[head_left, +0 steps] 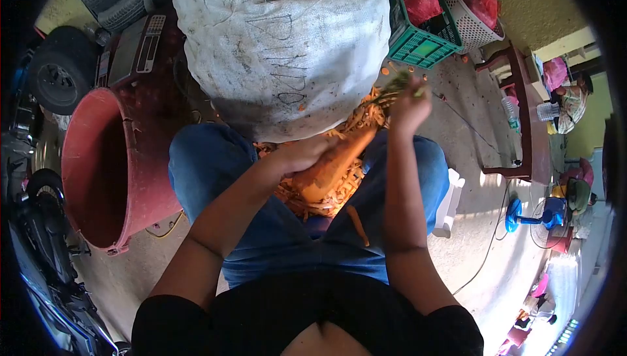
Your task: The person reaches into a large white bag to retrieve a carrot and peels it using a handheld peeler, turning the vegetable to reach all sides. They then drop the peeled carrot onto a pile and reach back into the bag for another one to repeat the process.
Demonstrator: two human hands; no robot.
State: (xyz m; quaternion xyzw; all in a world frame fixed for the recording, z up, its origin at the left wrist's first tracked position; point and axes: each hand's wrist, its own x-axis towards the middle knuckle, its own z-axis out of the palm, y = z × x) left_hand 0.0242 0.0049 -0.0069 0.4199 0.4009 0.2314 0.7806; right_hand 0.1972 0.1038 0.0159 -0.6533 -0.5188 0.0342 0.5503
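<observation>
My left hand is wrapped round a big orange carrot, which slants between my knees with its thick end toward me. Past its far end, my right hand is raised with the fingers closed. A blurred greenish, stringy bit shows at those fingers; what exactly they grip I cannot make out. Beneath the carrot lies a heap of orange peelings. One loose strip of peel rests on my right thigh.
A full white woven sack with handwriting stands right ahead. On the left a red barrel lies near a motorbike. A green crate and a white basket are at the far right, beside a wooden frame.
</observation>
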